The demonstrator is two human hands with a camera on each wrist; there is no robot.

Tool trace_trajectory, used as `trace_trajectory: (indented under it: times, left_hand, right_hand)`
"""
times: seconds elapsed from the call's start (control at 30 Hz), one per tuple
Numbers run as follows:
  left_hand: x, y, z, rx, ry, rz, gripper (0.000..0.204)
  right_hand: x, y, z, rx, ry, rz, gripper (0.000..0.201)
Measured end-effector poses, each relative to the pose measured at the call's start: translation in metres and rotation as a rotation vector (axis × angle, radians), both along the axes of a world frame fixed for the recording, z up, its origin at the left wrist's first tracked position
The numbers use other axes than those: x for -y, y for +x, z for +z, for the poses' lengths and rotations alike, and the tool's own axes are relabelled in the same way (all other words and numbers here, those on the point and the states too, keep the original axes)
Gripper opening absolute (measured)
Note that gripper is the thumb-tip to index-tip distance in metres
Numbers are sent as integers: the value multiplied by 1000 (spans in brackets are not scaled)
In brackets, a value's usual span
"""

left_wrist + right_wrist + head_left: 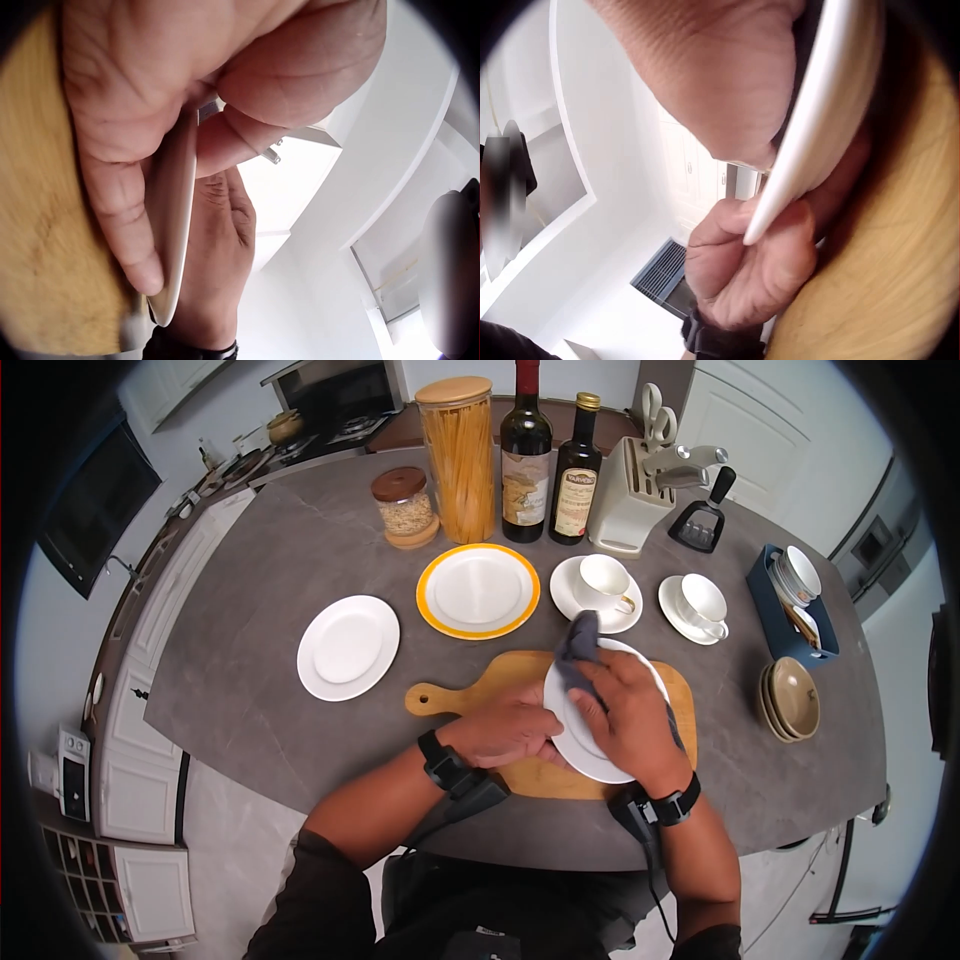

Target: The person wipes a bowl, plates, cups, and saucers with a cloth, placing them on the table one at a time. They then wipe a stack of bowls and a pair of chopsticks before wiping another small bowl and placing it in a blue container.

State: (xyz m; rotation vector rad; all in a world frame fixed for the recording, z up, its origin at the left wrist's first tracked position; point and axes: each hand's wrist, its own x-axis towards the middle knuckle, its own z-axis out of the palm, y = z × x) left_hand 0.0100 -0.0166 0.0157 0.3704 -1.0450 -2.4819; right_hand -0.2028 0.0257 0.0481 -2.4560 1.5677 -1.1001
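Note:
My left hand (505, 728) grips the near-left rim of a white plate (592, 748), its thumb on the upper face and its fingers underneath. Tilted, the plate is held over a wooden cutting board (510, 672). Across its upper face lies my right hand (637, 715), holding a dark grey cloth (576, 648) against it. One end of the cloth sticks out beyond the thumb and fingers; more is hidden beneath the palm. In the left wrist view the plate's edge (178, 262) passes between left thumb and fingers. The right wrist view shows its rim (810, 120) edge-on.
Left of the board lie a white plate (348, 648) and a yellow-rimmed plate (478, 632). Two cups on saucers, a cup (603, 578) and a cup (702, 600), stand beyond. Brown bowls (797, 698) and a blue bin (775, 610) sit right; bottles, a pasta jar (458, 470) and a knife block (622, 510) behind.

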Motion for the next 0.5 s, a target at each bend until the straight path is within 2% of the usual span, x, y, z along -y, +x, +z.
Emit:
trace_trajectory:
  times: [0.07,0.1,0.17,0.33,0.4,0.5]
  left_hand:
    - [3,2,-6,-11,16,-37,51]
    - [2,3,-7,-11,15,-36,51]
    - [-1,3,-3,64,-8,14,41]
    - [2,1,-16,-34,2,-6,44]
    - [4,1,-16,-54,5,-16,46]
    - [7,3,-21,-124,57,-15,52]
  right_hand:
    - [-5,4,9,37,87,185,36]
    - [-5,6,11,36,87,187,36]
    - [-5,6,12,74,100,322,36]
    - [-6,-1,10,108,139,340,35]
    - [-12,-2,15,187,246,308,27]
    - [-15,-8,19,191,240,354,19]
